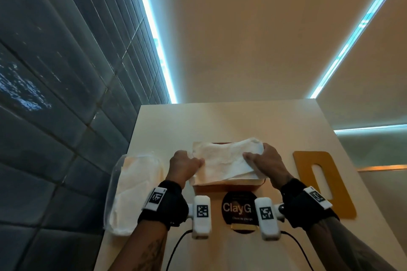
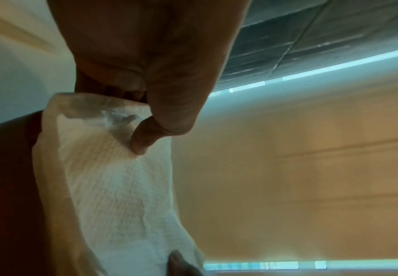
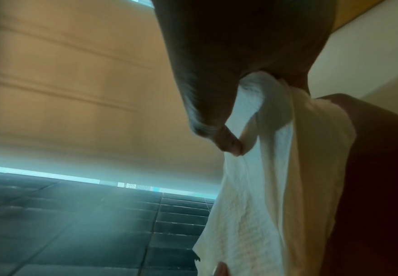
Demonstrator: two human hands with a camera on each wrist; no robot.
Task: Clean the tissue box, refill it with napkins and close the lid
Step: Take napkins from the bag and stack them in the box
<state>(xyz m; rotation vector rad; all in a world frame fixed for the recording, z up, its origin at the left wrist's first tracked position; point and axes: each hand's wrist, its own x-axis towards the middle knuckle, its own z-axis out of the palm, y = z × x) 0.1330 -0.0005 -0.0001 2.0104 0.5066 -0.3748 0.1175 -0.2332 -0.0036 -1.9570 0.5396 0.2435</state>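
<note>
Both hands hold a stack of white napkins [image 1: 224, 158] by its short ends, just over the brown tissue box [image 1: 253, 182] at the middle of the table. My left hand [image 1: 185, 164] pinches the left end, thumb on top [image 2: 139, 142]. At the right end, my right hand [image 1: 262, 160] pinches with its thumb [image 3: 228, 142] pressed into the paper. The napkins [image 2: 113, 177] [image 3: 264, 186] sag between the hands and hide most of the box. Only the box's near rim and dark side [image 3: 382, 186] show. The yellow slotted lid [image 1: 321, 180] lies flat to the right of the box.
A clear plastic pack of white napkins [image 1: 134, 191] lies on the table's left edge, beside a dark tiled wall [image 1: 55, 94]. A round dark "ClayG" sticker [image 1: 237, 207] sits on the cream table [image 1: 220, 121] in front of the box.
</note>
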